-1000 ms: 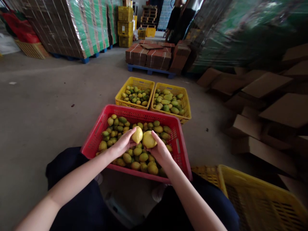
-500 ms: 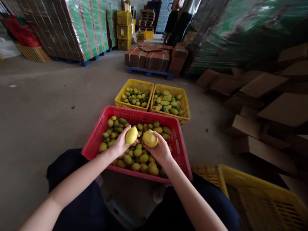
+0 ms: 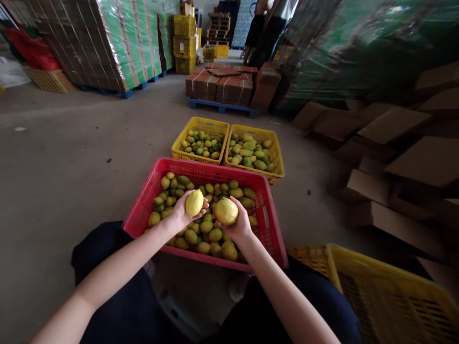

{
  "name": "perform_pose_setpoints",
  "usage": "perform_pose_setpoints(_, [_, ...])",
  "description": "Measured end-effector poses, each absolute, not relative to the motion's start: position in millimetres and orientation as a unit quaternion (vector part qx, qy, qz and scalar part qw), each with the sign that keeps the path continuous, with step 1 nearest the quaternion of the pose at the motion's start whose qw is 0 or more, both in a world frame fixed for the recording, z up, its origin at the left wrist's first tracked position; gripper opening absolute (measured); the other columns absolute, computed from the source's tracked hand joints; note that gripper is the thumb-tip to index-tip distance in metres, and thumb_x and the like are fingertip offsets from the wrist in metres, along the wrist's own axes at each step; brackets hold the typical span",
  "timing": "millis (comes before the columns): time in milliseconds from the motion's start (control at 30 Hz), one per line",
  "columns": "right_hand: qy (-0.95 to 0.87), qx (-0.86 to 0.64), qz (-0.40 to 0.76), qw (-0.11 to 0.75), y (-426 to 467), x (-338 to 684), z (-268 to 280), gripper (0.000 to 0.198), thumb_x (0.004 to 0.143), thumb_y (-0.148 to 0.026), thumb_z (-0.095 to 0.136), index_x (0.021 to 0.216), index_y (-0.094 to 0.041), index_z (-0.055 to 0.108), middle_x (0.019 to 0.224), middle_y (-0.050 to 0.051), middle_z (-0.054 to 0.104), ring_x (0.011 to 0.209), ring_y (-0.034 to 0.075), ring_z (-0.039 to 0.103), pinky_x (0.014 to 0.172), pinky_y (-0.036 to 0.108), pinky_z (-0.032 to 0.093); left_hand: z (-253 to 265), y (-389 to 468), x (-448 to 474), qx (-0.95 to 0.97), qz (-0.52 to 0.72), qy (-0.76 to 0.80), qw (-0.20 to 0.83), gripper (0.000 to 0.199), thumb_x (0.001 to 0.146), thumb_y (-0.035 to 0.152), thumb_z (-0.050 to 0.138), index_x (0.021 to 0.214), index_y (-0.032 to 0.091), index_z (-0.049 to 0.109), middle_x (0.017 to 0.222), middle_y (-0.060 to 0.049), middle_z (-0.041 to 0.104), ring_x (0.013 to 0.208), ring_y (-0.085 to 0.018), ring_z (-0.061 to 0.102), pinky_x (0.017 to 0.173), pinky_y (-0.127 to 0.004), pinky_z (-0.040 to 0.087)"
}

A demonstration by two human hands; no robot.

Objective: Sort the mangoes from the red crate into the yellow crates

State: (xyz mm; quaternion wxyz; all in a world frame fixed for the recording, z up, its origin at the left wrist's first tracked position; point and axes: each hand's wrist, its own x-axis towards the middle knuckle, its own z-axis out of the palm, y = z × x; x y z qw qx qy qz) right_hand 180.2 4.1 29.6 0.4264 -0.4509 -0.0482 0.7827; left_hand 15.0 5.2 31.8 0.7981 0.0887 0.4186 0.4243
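Note:
My left hand holds a yellow lemon in its upturned palm, the fingers showing beneath the fruit. In my right hand is a second, rounder lemon, gripped from the right side. The two lemons are side by side, a small gap between them. Both hands are over a red plastic crate that stands in front of my knees. Inside it lie many green and yellow lemons, partly hidden by my hands and forearms.
Beyond the red crate stand two yellow crates of green and yellow fruit. At lower right is another yellow crate. Cardboard boxes lie along the right. Bundled cardboard sits on a blue pallet; a person stands behind.
The lemon in my right hand has turned and dropped slightly. My left fingers have opened out a little under their lemon. The crates stay put.

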Motion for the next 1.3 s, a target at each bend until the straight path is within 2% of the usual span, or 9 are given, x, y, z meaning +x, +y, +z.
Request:
perform_pose_setpoints(200, [-0.035,-0.458,0.784,0.417,3,175,21,0.033,0.092,-0.038,0.037,0.081,-0.016,0.06,0.056,0.005,0.067,0.044,0.017,0.061,0.036,0.024,0.047,33,4,20,0.057,0.483,0.453,0.747,0.026,0.089,0.031,0.046,0.09,0.013,0.064,0.063,-0.002,0.065,0.047,-0.011,0.06,0.045,-0.023,0.054])
perform_pose_setpoints(367, [-0.053,-0.46,0.762,0.452,2,173,21,0.028,0.088,-0.041,0.05,0.083,-0.015,0.06,0.059,0.004,0.067,0.045,0.016,0.062,0.041,0.025,0.052,35,3,21,0.034,0.535,0.453,0.712,0.008,0.079,0.022,0.063,0.082,0.015,0.06,0.07,0.001,0.064,0.056,-0.009,0.061,0.057,-0.025,0.058])
perform_pose_setpoints(467, [-0.054,-0.466,0.749,0.467,2,174,26,0.019,0.086,-0.035,0.055,0.081,-0.017,0.059,0.058,0.002,0.067,0.046,0.014,0.062,0.042,0.024,0.053,29,5,20,0.06,0.503,0.441,0.741,0.02,0.087,0.029,0.052,0.079,0.013,0.06,0.063,-0.003,0.064,0.051,-0.012,0.061,0.049,-0.023,0.054])
perform_pose_setpoints(533, [-0.055,-0.463,0.759,0.455,2,175,28,0.023,0.087,-0.037,0.051,0.081,-0.016,0.059,0.057,0.003,0.067,0.046,0.015,0.062,0.04,0.024,0.051,23,6,19,0.067,0.474,0.442,0.759,0.034,0.092,0.032,0.037,0.076,0.012,0.06,0.056,-0.005,0.062,0.044,-0.013,0.058,0.039,-0.022,0.047])
perform_pose_setpoints(600, [-0.047,-0.458,0.771,0.44,2,176,29,0.029,0.089,-0.039,0.045,0.08,-0.016,0.059,0.056,0.004,0.067,0.046,0.017,0.063,0.038,0.025,0.05,18,7,18,0.072,0.457,0.45,0.764,0.037,0.093,0.029,0.031,0.078,0.012,0.06,0.053,-0.004,0.061,0.04,-0.013,0.056,0.034,-0.02,0.041])
perform_pose_setpoints(800, [-0.058,-0.473,0.773,0.418,1,175,23,0.028,0.09,-0.036,0.041,0.081,-0.016,0.058,0.056,0.005,0.067,0.044,0.017,0.061,0.036,0.025,0.048,24,6,20,0.077,0.453,0.468,0.755,0.029,0.094,0.03,0.037,0.093,0.012,0.06,0.061,-0.001,0.064,0.043,-0.011,0.058,0.037,-0.02,0.045])
perform_pose_setpoints(967, [-0.087,-0.444,0.775,0.441,0,177,28,0.024,0.084,-0.038,0.053,0.082,-0.016,0.06,0.061,0.003,0.068,0.046,0.016,0.061,0.036,0.025,0.048,29,7,22,0.083,0.457,0.454,0.76,0.009,0.086,0.024,0.057,0.087,0.015,0.058,0.064,0.0,0.063,0.049,-0.008,0.058,0.046,-0.015,0.049])
perform_pose_setpoints(1133, [-0.074,-0.381,0.826,0.408,1,180,30,0.033,0.088,-0.04,0.043,0.08,-0.014,0.062,0.059,0.007,0.067,0.052,0.018,0.064,0.043,0.026,0.051,21,9,17,0.094,0.415,0.419,0.802,0.037,0.089,0.044,0.045,0.083,0.011,0.06,0.061,-0.005,0.061,0.043,-0.009,0.052,0.038,-0.018,0.042])
perform_pose_setpoints(1300, [-0.052,-0.401,0.834,0.377,1,180,18,0.045,0.093,-0.045,0.03,0.08,-0.015,0.06,0.06,0.01,0.069,0.057,0.022,0.068,0.043,0.029,0.052,28,8,17,0.125,0.442,0.398,0.794,0.041,0.093,0.04,0.038,0.081,0.009,0.062,0.061,-0.006,0.062,0.038,-0.007,0.047,0.035,-0.016,0.036])
